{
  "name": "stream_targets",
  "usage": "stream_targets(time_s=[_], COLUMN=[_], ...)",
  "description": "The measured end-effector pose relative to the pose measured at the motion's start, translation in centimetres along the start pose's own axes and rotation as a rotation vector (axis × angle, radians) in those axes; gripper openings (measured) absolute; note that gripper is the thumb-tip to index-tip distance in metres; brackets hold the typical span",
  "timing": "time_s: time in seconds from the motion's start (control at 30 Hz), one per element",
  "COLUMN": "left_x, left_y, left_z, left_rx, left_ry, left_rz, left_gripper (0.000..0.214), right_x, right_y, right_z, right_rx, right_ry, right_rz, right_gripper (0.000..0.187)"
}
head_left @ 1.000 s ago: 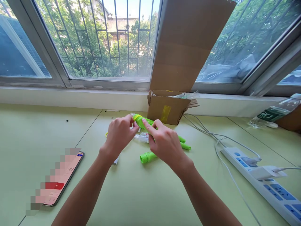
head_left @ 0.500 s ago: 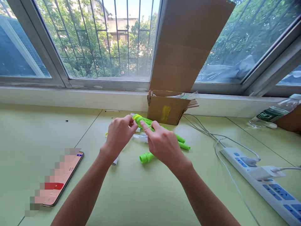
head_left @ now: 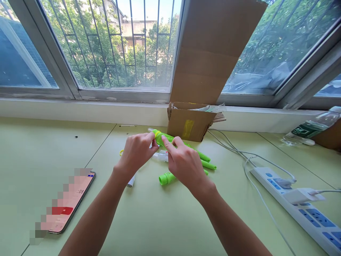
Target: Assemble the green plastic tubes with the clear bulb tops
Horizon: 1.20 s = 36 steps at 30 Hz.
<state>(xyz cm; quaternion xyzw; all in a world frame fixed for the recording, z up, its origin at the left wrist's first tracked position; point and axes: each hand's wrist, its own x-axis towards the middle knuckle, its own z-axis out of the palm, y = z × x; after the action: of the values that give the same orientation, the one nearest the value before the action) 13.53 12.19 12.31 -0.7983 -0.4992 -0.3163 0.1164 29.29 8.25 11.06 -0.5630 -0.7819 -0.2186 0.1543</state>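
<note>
My left hand (head_left: 137,149) is closed in a pinch on a yellow ring (head_left: 157,134) at the end of a green plastic tube (head_left: 160,139). Around that tube my right hand (head_left: 186,161) is closed, its index finger laid along the green surface. Beneath and beyond the hands lie more green tapered tubes (head_left: 208,165) and clear plastic tubes (head_left: 160,156). A green tube with a threaded end (head_left: 165,178) rests below my right hand. Beside my left wrist are a white cylinder (head_left: 131,181) and another yellow ring (head_left: 121,152), both partly hidden.
A cardboard box (head_left: 188,124) holding plastic bags stands against the window ledge. At left lies a phone (head_left: 71,206), partly blurred out. To the right are a white power strip (head_left: 293,209) with plugs and cables (head_left: 239,153), and a water bottle (head_left: 310,127) lying tilted.
Both hands keep their grip on the green tube and have shifted only slightly. The yellow ring shows a little further right. The other parts stay put.
</note>
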Motion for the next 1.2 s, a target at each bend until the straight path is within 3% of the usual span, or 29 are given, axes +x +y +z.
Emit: stream_targets(time_s=[0.23,0.43,0.6,0.8,0.93,1.07,1.2], left_x=[0.0,0.2,0.2,-0.1,-0.1,-0.1,-0.1], left_y=[0.0,-0.2,-0.4,0.3,0.8,0.7,0.3], left_z=[0.3,-0.4,-1.0,-1.4,-1.0,-0.8,-1.0], left_rx=[-0.02,-0.218,-0.248,-0.188,-0.174,-0.246,-0.293], left_ry=[-0.021,-0.017,-0.008,-0.038,0.025,0.075,0.033], left_rz=[-0.059,-0.134,-0.16,-0.17,-0.226,-0.154,-0.095], left_gripper=[0.021,0.019,0.018,0.014,0.008,0.006,0.006], right_x=[0.3,0.2,0.3,0.2,0.1,-0.1,0.0], right_y=[0.4,0.5,1.0,1.3,1.0,0.6,0.6], right_z=[0.7,0.4,0.8,1.2,1.0,0.6,0.3], right_rx=[0.02,0.021,0.071,0.045,0.005,-0.003,0.012], right_ry=[-0.013,0.158,0.241,0.278,0.285,0.266,0.24], right_rz=[0.163,0.112,0.059,-0.031,-0.059,-0.015,0.015], right_gripper=[0.05,0.042,0.04,0.048,0.051,0.052,0.052])
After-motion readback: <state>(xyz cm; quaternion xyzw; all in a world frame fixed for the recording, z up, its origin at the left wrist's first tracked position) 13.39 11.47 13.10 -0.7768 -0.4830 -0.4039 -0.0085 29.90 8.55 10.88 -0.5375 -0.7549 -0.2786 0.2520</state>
